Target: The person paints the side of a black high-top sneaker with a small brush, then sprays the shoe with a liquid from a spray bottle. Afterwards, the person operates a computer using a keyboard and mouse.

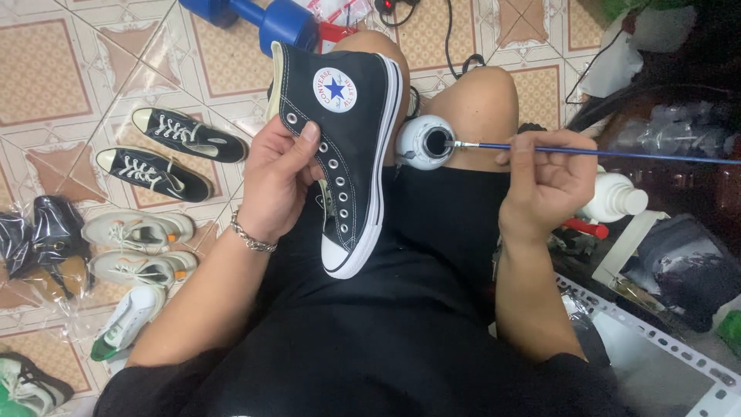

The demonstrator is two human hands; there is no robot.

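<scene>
Looking down over my lap, I see my left hand [279,177] grasping a black high-top shoe [347,147] by its side, thumb pressed along the row of metal eyelets, fingers wrapped behind the canvas; the shoe stands tilted with its white toe cap pointing down toward my black shorts [401,309] and its open collar up by my knee; a silver chain bracelet [252,238] sits on that wrist. My right hand [544,185] is clenched around a thin blue-handled brush [587,150], held nearly level; the brush tip reaches into the dark mouth of a small white jar [423,143] that rests between my knees, just beside the shoe's white sole edge; whether the bristles touch anything inside I cannot tell. A white plastic bottle [615,197] lies just beyond my right hand. On the tiled floor [46,69] to my left lie a pair of black low sneakers [166,150], and below them pale sneakers [137,247]; a blue dumbbell [266,17] lies beyond my knees.
</scene>
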